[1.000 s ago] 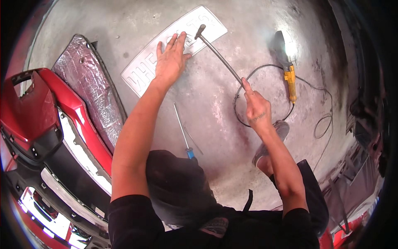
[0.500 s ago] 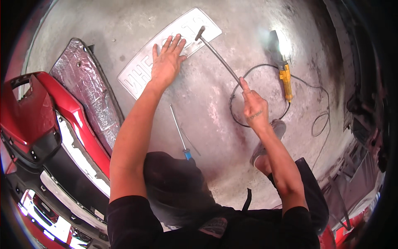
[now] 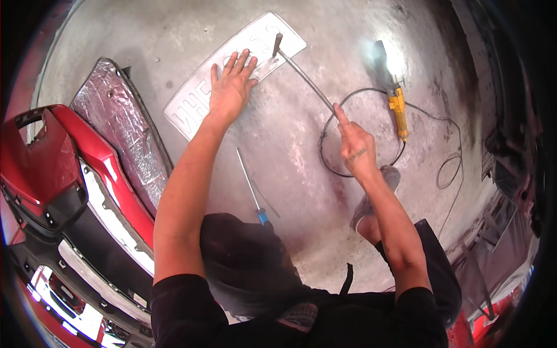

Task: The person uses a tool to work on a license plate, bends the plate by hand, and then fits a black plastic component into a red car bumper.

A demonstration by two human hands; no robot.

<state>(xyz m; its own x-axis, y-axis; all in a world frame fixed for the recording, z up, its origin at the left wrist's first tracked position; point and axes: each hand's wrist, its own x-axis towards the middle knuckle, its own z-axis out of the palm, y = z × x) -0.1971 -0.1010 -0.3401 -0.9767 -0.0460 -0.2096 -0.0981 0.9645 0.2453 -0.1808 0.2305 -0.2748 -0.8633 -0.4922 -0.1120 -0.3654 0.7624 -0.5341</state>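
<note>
The left hand [image 3: 228, 97], spread and gripping nothing, rests on the embossed licence plate [image 3: 255, 43] lying on the concrete floor [image 3: 290, 174] while the right hand [image 3: 357, 144] firmly encloses the long-handled hammer [image 3: 306, 79], apparently for hammering, the next blow calling for a steadied plate.

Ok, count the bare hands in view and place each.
2: the left bare hand, spread on the white, embossed rectangular plate; the right bare hand, closed around the shaft of the long grey metal hammer.
</note>
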